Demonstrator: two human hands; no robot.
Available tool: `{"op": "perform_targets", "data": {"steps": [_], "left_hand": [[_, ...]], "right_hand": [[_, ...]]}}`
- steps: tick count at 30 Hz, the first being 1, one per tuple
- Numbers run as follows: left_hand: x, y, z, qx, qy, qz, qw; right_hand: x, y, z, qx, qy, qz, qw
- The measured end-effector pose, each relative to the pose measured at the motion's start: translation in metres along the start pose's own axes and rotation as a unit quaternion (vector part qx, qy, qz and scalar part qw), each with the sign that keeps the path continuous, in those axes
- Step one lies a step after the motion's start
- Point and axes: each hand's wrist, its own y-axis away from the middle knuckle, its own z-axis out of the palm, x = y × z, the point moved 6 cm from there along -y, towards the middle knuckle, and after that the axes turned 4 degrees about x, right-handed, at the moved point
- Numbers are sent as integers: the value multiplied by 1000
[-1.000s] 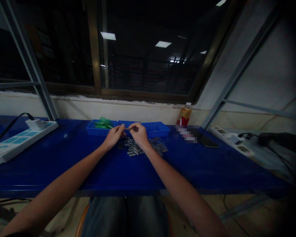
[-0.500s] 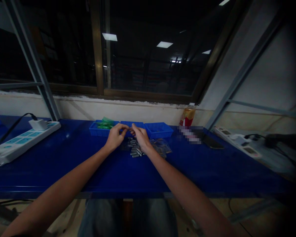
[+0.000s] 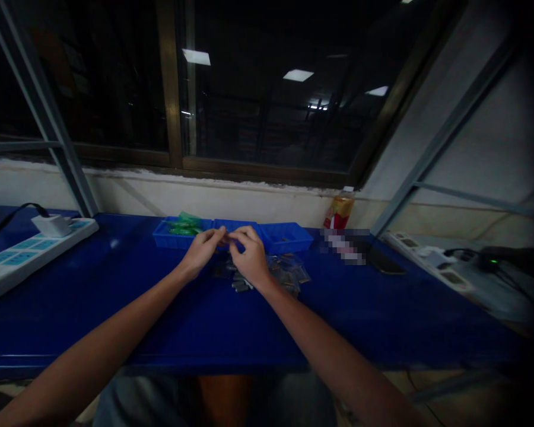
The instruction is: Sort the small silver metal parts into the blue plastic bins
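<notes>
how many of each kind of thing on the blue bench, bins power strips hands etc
blue bins: 3, side by side at the back; the left one holds green pieces
white power strips: 2, one far left, one far right
hands: 2, left hand and right hand, fingertips meeting
snack bag: 1
dark phone: 1
small metal cylinders: a heap, too small to count
total counted: 9

Bare forearms, no sleeves; grey-blue jeans [image 3: 129, 403].

Window [image 3: 267, 89]: dark panes at 12 o'clock, ceiling lights reflected.
Wall [image 3: 160, 196]: white, below the sill.
Table [image 3: 115, 284]: glossy blue.
Steel frame [image 3: 445, 130]: angled at 2 o'clock.
</notes>
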Motion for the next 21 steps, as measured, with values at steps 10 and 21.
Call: {"op": "perform_targets", "data": {"steps": [10, 21], "left_hand": [[36, 18, -2, 75, -258, 294, 917], [14, 4, 0, 24, -74, 92, 993]], "right_hand": [[26, 1, 9, -16, -166, 248, 954], [17, -8, -9, 63, -133, 121, 982]]}}
